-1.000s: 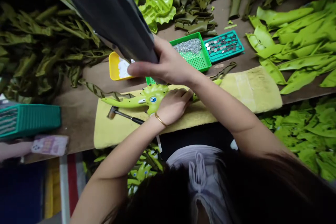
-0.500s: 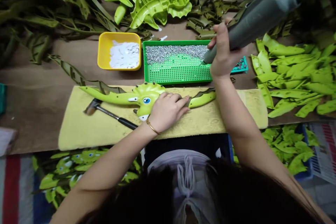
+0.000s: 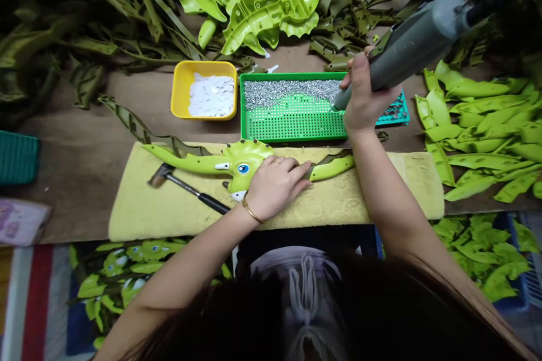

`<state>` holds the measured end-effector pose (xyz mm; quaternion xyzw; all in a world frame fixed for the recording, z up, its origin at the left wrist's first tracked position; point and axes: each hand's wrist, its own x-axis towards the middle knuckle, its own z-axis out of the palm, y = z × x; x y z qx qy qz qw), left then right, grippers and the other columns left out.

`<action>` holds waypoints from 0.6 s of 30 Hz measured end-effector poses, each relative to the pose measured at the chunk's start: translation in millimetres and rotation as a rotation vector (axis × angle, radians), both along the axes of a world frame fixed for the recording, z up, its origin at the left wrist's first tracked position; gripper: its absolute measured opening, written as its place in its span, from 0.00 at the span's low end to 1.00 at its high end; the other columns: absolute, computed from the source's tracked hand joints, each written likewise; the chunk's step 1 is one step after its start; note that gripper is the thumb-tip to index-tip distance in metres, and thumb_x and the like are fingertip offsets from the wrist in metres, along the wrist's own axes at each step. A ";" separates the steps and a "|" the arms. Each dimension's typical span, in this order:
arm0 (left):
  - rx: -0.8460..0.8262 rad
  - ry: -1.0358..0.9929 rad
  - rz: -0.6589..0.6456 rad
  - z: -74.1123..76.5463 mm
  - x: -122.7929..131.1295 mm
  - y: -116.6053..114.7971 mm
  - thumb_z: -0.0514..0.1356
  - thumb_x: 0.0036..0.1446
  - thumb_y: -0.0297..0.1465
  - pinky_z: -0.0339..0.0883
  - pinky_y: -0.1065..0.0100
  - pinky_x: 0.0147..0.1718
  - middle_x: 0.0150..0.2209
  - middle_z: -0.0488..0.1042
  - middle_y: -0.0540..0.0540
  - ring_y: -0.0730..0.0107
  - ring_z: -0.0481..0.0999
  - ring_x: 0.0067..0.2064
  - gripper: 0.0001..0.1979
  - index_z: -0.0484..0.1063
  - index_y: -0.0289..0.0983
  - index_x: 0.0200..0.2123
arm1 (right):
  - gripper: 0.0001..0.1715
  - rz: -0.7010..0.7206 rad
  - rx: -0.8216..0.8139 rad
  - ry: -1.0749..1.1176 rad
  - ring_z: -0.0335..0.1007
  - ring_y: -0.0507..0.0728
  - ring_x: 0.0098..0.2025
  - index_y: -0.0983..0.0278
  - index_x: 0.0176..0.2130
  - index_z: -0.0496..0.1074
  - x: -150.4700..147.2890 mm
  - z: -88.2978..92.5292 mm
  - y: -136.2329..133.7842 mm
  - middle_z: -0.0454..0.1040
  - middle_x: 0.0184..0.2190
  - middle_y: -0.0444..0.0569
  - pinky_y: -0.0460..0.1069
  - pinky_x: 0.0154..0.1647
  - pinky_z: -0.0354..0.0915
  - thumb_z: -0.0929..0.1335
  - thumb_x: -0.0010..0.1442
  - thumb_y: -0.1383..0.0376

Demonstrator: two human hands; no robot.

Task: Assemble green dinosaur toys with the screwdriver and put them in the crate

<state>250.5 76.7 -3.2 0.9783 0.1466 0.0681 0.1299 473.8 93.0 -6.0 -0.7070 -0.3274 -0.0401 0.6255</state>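
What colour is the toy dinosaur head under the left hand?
The dinosaur head is lime green; the head view shows it.

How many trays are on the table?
4: a yellow tray, a green tray, a teal tray behind the right hand, and a teal tray cut off at left. Others may be hidden.
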 end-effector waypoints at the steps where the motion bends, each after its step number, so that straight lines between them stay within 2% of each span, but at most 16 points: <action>1: 0.004 -0.002 -0.001 -0.6 -0.2 0.0 0.57 0.64 0.42 0.65 0.59 0.41 0.41 0.78 0.42 0.60 0.77 0.40 0.19 0.73 0.39 0.53 | 0.30 0.001 0.027 0.018 0.69 0.53 0.29 0.61 0.45 0.65 -1.8 4.1 0.4 0.73 0.38 0.53 0.52 0.35 0.67 0.59 0.61 0.40; 3: 0.015 0.001 0.001 -1.5 -0.4 0.1 0.57 0.63 0.42 0.65 0.58 0.41 0.41 0.79 0.42 0.60 0.77 0.40 0.19 0.73 0.39 0.53 | 0.25 -0.016 0.093 0.052 0.68 0.51 0.28 0.61 0.42 0.64 -5.3 16.6 -2.6 0.72 0.40 0.53 0.52 0.33 0.67 0.60 0.62 0.43; 5: 0.026 0.012 0.002 -1.8 -0.2 0.1 0.57 0.63 0.43 0.65 0.59 0.41 0.41 0.79 0.43 0.60 0.77 0.41 0.19 0.74 0.40 0.53 | 0.23 -0.046 0.178 0.035 0.67 0.50 0.26 0.61 0.45 0.63 -9.3 32.0 -13.9 0.71 0.41 0.52 0.50 0.30 0.66 0.58 0.65 0.46; 9: 0.013 0.017 0.002 -1.2 1.4 0.8 0.56 0.64 0.44 0.64 0.58 0.40 0.41 0.79 0.42 0.58 0.77 0.41 0.20 0.74 0.39 0.52 | 0.22 -0.031 0.209 -0.053 0.65 0.48 0.24 0.57 0.50 0.61 -22.9 51.9 -63.1 0.68 0.40 0.48 0.49 0.27 0.62 0.55 0.66 0.47; 11: -0.001 0.022 0.009 -1.4 2.3 1.4 0.56 0.63 0.44 0.64 0.58 0.40 0.41 0.79 0.42 0.57 0.77 0.41 0.20 0.74 0.40 0.52 | 0.20 0.000 0.165 -0.048 0.62 0.48 0.23 0.55 0.48 0.61 -32.4 49.7 -91.2 0.67 0.38 0.46 0.50 0.26 0.61 0.56 0.65 0.47; 14: -0.023 0.025 0.019 -2.5 3.1 2.0 0.57 0.63 0.44 0.63 0.57 0.41 0.42 0.79 0.41 0.56 0.77 0.42 0.20 0.74 0.40 0.52 | 0.17 0.014 0.117 -0.066 0.60 0.50 0.22 0.52 0.46 0.60 -44.5 36.5 -120.2 0.64 0.35 0.45 0.51 0.25 0.61 0.56 0.64 0.47; 18: -0.042 0.011 0.028 -3.4 3.0 2.0 0.57 0.63 0.44 0.63 0.56 0.41 0.43 0.79 0.40 0.55 0.77 0.42 0.20 0.75 0.40 0.52 | 0.14 0.003 0.100 -0.045 0.62 0.52 0.23 0.48 0.46 0.58 -51.2 25.8 -128.7 0.65 0.36 0.46 0.54 0.27 0.61 0.55 0.65 0.48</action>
